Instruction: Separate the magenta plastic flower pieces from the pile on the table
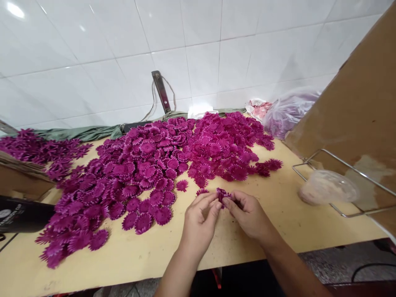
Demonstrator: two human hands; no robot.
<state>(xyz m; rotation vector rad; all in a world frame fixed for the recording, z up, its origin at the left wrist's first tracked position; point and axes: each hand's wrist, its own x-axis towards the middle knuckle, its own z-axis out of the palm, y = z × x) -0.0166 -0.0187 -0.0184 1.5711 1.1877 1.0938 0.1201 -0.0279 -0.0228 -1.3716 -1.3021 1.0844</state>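
Observation:
Between my two hands, just above the table's front middle, is a small purple fabric flower piece [221,193]. My left hand [202,216] pinches its left side with thumb and fingers. On its other side, my right hand [247,212] grips it the same way, and the fingers hide much of it. Behind the hands lies a heap of flat, pink-purple petal discs [219,144]. A larger pile of cupped purple flower discs [148,165] spreads to the left. One loose disc [182,185] lies apart near my left hand.
Star-shaped purple pieces [58,152] lie at the far left, behind a cardboard box [24,177] and a black cylinder [26,214]. At right, a clear plastic tub [328,187] sits on its side by a wire frame [337,156] and a large cardboard sheet [349,99]. Plastic bags [287,111] rest against the tiled wall.

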